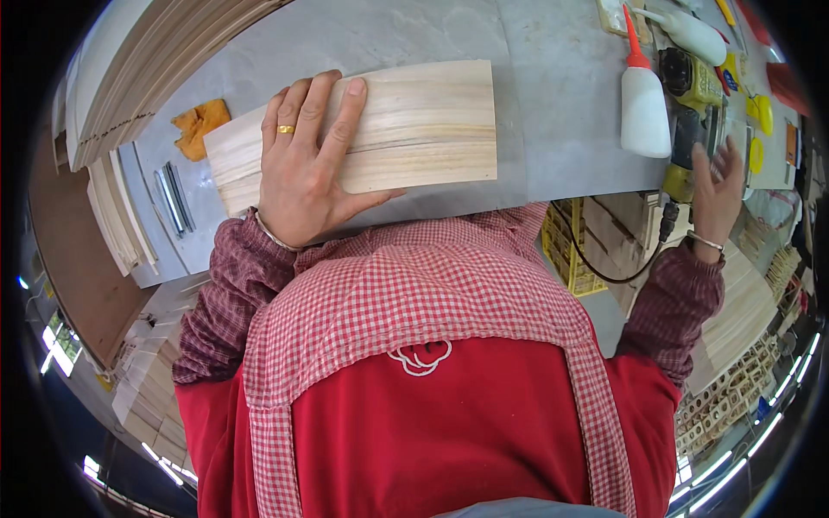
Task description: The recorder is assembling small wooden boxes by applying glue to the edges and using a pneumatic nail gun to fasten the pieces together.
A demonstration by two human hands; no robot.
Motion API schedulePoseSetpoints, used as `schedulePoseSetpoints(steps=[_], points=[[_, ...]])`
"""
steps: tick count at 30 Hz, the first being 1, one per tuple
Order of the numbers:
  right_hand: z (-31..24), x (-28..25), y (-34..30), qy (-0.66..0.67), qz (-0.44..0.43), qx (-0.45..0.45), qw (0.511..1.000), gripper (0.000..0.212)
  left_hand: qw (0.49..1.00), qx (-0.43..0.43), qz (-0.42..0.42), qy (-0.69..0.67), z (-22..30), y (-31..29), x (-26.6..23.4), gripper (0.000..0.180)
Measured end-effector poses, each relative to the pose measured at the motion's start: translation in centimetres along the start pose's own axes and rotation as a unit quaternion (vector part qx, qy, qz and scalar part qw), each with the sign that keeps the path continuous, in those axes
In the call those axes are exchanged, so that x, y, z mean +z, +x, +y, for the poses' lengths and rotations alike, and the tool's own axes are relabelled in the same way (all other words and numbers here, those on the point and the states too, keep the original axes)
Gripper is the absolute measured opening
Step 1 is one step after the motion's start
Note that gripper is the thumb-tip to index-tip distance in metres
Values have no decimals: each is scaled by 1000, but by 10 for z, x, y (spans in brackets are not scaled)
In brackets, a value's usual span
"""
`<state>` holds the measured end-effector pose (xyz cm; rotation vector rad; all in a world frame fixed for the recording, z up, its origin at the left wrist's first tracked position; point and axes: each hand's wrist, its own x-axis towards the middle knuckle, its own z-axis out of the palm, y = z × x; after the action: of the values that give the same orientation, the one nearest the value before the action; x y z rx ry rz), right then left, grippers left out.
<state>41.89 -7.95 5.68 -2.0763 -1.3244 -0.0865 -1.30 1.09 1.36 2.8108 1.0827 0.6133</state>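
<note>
A pale wooden board (432, 121) lies flat on the grey table (561, 104) in front of me. My left hand (302, 181) rests palm down on its left part, fingers spread, a ring on one finger. At the right edge of the table, my right hand (718, 186) is raised beside a yellow and black air nail gun (686, 134). Its fingers are stretched out and apart, and I see nothing in them. Just left of the nail gun stands or lies a white squeeze bottle (645, 112) with a red nozzle.
Stacked wooden boards (155, 60) fill the far left. Near them are an orange cloth (200, 125) and silver metal strips (179, 200). A second white bottle (695, 36) and yellow-handled scissors (762, 112) lie at right. A dark hose (617, 281) hangs by a yellow crate (587, 282).
</note>
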Motion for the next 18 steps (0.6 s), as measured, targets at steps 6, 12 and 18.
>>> schedulePoseSetpoints(steps=[6,12,18], points=[[80,38,0,-122,-138,130,974,66,1000,3,-15,7,4,9,9,95],[73,34,6,-120,-180,190,958,56,999,7,-35,10,6,11,17,96],[-27,-21,-27,191,-242,216,927,20,997,6,-47,53,2,4,14,92]])
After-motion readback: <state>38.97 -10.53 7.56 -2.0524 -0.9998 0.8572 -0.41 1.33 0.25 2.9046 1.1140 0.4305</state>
